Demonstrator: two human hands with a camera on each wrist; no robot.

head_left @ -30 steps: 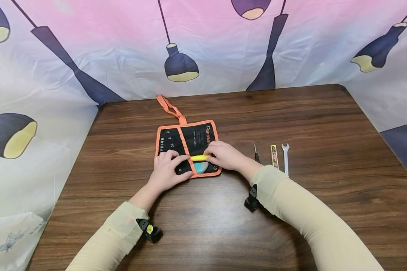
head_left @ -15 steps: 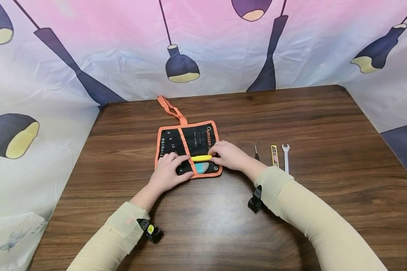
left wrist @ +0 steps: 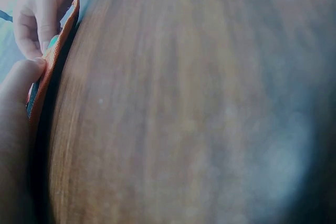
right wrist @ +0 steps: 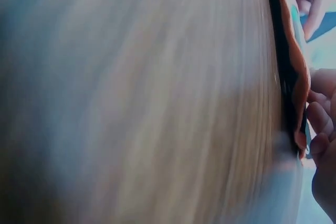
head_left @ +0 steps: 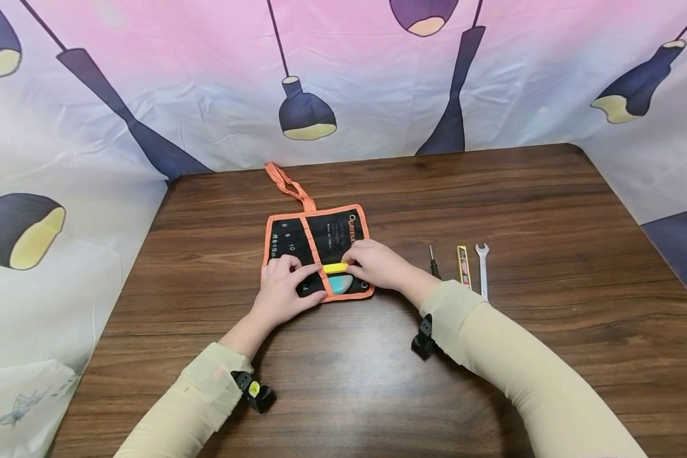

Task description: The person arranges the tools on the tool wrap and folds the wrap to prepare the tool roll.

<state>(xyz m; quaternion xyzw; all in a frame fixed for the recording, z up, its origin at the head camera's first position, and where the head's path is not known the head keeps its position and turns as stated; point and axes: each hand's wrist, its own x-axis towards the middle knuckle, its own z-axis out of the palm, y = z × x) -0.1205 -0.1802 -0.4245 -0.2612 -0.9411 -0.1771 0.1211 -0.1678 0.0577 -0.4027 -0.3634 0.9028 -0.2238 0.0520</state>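
A black tool pouch (head_left: 338, 235) with orange edging lies flat on the table in the head view. My left hand (head_left: 280, 289) rests on its left part, thumb and index finger gripping the orange pocket strip. My right hand (head_left: 378, 264) pinches a slim yellow stick-shaped tool (head_left: 334, 268), whose left end meets the strip by my left index finger; its kind is not clear. Below it a rounded turquoise-and-grey thing (head_left: 340, 284) sits partly in a pocket. In the left wrist view my left thumb (left wrist: 23, 77) presses the pouch's orange edge (left wrist: 63, 35).
Right of the pouch lie a small dark screwdriver (head_left: 433, 259), a narrow yellow box-like piece (head_left: 463, 262) and an open-end wrench (head_left: 483, 270), their near ends close to my right sleeve. An orange strap (head_left: 289, 186) stretches from the pouch toward the back edge.
My right hand moves slightly right along the yellow tool, then back left, and less of the tool shows now. My left hand and the pouch stay in place.
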